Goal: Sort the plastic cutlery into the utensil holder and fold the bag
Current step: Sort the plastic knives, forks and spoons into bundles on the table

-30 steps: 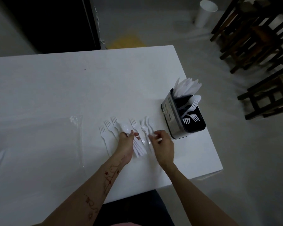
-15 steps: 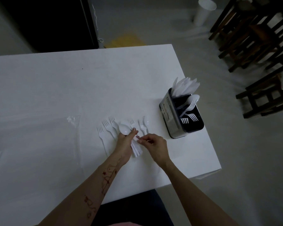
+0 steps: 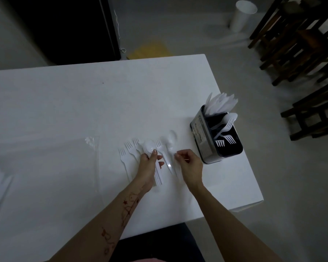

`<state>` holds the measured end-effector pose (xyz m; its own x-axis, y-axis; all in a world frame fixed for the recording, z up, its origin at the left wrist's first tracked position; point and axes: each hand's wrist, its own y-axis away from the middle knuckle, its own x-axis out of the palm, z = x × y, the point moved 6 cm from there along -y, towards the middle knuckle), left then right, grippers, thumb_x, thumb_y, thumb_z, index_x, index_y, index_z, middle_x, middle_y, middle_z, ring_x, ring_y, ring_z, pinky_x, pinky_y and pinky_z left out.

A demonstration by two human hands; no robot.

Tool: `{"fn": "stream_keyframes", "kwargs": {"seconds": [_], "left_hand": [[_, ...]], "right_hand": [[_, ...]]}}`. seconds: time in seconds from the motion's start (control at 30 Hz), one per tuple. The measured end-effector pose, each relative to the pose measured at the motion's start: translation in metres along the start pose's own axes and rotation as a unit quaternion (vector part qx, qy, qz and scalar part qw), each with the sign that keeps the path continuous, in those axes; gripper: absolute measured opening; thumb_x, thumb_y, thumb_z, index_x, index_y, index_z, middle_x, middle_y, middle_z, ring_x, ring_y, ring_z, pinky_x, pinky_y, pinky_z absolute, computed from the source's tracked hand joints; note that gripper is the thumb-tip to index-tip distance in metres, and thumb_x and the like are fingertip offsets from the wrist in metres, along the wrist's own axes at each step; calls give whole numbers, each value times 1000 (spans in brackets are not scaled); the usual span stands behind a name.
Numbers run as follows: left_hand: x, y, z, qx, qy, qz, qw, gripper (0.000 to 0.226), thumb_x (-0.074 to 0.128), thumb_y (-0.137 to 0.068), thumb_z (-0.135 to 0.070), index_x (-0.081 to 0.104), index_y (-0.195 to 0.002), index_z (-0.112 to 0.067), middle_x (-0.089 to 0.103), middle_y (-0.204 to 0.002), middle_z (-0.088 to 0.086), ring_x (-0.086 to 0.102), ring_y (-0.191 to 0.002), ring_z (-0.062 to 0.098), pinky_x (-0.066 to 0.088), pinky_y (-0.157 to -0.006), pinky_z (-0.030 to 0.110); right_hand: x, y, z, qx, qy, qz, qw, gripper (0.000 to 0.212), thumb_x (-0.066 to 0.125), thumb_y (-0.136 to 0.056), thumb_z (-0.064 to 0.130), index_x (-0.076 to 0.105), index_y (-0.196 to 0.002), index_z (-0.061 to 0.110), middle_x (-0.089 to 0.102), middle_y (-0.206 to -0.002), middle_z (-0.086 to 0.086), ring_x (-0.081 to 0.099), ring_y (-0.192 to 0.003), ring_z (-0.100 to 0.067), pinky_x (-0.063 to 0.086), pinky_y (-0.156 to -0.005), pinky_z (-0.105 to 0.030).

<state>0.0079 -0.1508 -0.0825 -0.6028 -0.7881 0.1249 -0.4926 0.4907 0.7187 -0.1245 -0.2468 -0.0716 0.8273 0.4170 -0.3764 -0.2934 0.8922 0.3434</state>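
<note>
While the white desk point(image 3: 83, 103) fills most of the head view, both hands work near its front right part. The left hand point(image 3: 149, 165) is closed around a stack of white plastic spoons point(image 3: 158, 174), thumb pressed on the top bowl point(image 3: 149, 146); the handles project back beneath the palm. The right hand point(image 3: 189, 163) lies just beside it, fingers curled and pinched at the handle of a single spoon point(image 3: 170, 142), whose bowl points away from the person; motion blur leaves it unclear whether that spoon is lifted or lies on the desk. Loose forks point(image 3: 129, 148) lie side by side on the desk left of the left hand, tines pointing away, and one more fork point(image 3: 159, 146) lies between the two hands. The utensil holder point(image 3: 203, 137), a dark metal-sided box with compartments, stands near the right edge of the desk, right of the right hand. Its far compartment holds a fan of white pieces point(image 3: 220, 103), too blurred to identify; the nearer part holds forks and a spoon point(image 3: 225, 129) leaning head up. The clear plastic bag point(image 3: 45, 163) lies flat and unfolded on the left part of the desk. A white cup point(image 3: 242, 16) stands on the floor beyond, and dark wooden chairs point(image 3: 301, 44) are at the upper right.
</note>
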Motion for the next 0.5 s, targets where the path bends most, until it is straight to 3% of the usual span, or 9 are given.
{"fn": "stream_keyframes", "kwargs": {"seconds": [0.1, 0.17, 0.2, 0.3, 0.4, 0.5], "left_hand": [[3, 0, -3, -19, 41, 21, 999, 47, 53, -94, -42, 48, -122, -5, 65, -108, 8, 64, -97, 23, 51, -79, 33], [8, -1, -4, -27, 56, 40, 997, 46, 59, -91, -41, 51, -117, -3, 66, -106, 9, 65, -98, 25, 53, -80, 37], [12, 0, -7, -21, 62, 51, 997, 35, 60, -92, -33, 53, -110, -3, 65, -99, 10, 65, -92, 24, 55, -76, 37], [26, 5, -19, -12, 105, 71, 992, 4, 52, -96, -7, 55, -95, -5, 59, -86, 9, 61, -80, 20, 56, -72, 37], [43, 4, -40, -26, 205, 62, 977, 10, 49, -96, -2, 55, -91, -7, 56, -90, 6, 58, -85, 18, 48, -94, 38], [69, -1, -69, -22, 323, 65, 944, 14, 47, -98, -5, 55, -86, -8, 53, -84, 2, 55, -86, 16, 38, -108, 37]], "right_hand": [[6, 12, 17, 16, -59, 114, 992, 2, 75, -85, 22, 77, -86, 21, 73, -81, 8, 62, -69, -2, 46, -55, -20], [7, 15, 20, 23, -42, 129, 991, 4, 80, -80, 19, 79, -84, 19, 74, -78, 8, 63, -67, -2, 45, -56, -18], [6, 16, 22, 18, -33, 121, 992, 8, 82, -78, 18, 78, -84, 16, 74, -77, 7, 66, -68, -2, 46, -57, -16], [-6, 21, 43, -49, 8, 75, 996, 17, 83, -78, 21, 73, -89, 14, 73, -77, 10, 69, -73, -4, 51, -62, -14], [-36, 25, 86, -160, 32, -6, 987, 12, 75, -86, 27, 70, -96, 21, 69, -82, 15, 64, -76, -2, 47, -63, -12], [-87, 12, 124, -239, 6, -128, 962, 8, 73, -88, 18, 72, -96, 18, 70, -84, 11, 63, -73, -3, 47, -66, -13]]}}
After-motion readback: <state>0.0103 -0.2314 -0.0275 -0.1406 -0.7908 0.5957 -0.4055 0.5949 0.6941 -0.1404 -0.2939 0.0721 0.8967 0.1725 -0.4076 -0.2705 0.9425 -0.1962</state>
